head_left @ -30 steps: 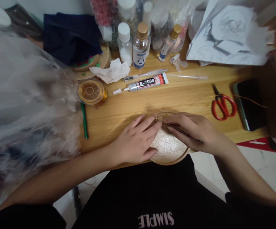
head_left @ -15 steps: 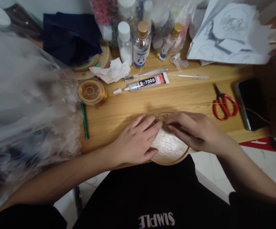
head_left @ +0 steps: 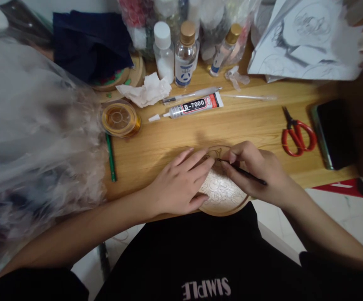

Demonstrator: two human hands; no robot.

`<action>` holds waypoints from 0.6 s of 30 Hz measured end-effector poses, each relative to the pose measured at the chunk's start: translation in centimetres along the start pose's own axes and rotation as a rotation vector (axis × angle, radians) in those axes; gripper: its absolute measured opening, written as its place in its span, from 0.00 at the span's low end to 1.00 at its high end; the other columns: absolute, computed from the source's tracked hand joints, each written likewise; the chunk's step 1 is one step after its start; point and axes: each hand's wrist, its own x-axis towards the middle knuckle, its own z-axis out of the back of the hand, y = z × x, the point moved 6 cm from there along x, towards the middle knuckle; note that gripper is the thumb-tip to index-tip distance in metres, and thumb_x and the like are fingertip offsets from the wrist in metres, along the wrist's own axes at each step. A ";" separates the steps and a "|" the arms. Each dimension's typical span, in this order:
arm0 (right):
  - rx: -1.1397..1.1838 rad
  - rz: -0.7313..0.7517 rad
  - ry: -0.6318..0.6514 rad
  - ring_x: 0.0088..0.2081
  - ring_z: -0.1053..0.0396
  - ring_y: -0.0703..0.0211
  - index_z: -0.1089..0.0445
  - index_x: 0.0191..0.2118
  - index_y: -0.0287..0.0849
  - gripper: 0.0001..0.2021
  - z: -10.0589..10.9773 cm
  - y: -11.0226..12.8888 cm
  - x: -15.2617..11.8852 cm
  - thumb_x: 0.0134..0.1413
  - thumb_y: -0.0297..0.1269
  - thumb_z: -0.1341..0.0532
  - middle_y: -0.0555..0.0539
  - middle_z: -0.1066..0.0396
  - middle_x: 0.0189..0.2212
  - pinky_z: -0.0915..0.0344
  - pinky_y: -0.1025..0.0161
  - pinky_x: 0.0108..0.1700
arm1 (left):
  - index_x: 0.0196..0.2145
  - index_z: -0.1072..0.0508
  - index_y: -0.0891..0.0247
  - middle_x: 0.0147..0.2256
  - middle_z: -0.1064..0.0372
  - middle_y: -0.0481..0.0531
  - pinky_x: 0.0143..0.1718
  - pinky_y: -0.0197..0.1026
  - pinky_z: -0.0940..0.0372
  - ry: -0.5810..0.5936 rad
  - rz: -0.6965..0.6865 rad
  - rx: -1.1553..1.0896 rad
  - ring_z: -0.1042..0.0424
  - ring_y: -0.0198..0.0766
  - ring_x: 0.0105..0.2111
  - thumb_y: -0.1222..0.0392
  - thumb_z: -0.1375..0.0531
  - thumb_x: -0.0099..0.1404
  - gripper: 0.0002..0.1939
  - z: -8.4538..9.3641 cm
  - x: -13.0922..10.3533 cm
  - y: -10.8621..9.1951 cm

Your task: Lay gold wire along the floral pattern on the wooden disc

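Observation:
A round wooden-rimmed piece (head_left: 222,196) with a line drawing on its pale face lies at the table's front edge. My left hand (head_left: 181,184) rests over its left side, fingers spread. From the right, my right hand (head_left: 256,171) is closed on a thin dark tool (head_left: 247,172), its tip near my left fingertips at the upper part of the piece. Thin gold wire (head_left: 214,153) loops beside the fingertips; how it is fixed is too small to tell.
Behind my hands lie a glue tube (head_left: 195,105), a pen and crumpled tissue (head_left: 148,91), with bottles (head_left: 185,58) beyond. A wire spool (head_left: 120,119) and green pencil (head_left: 111,159) are left, plastic bags farther left. Red-handled scissors (head_left: 298,136) and a phone (head_left: 334,136) lie right.
My right hand has turned slightly, so the dark tool shows more fully. The gold strand that crossed the scissors and phone now shows only faintly at the scissors. The camera view has shifted slightly.

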 end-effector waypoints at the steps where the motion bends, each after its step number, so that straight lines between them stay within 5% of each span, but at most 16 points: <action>1: 0.000 -0.008 -0.010 0.21 0.39 0.70 0.42 0.37 0.44 0.08 0.0 0.0 0.0 0.61 0.27 0.41 0.57 0.37 0.24 0.43 0.71 0.23 | 0.58 0.31 0.74 0.60 0.32 0.58 0.67 0.50 0.55 0.008 -0.001 0.004 0.44 0.51 0.64 0.45 0.43 0.68 0.31 0.0 0.0 0.0; 18: 0.008 -0.258 -0.206 0.23 0.34 0.66 0.42 0.35 0.46 0.08 -0.7 0.2 -1.6 0.61 0.33 0.40 0.54 0.32 0.24 0.37 0.66 0.25 | 0.59 0.32 0.73 0.62 0.35 0.58 0.69 0.49 0.56 0.063 -0.009 -0.007 0.46 0.51 0.66 0.45 0.44 0.69 0.31 -0.1 0.0 0.2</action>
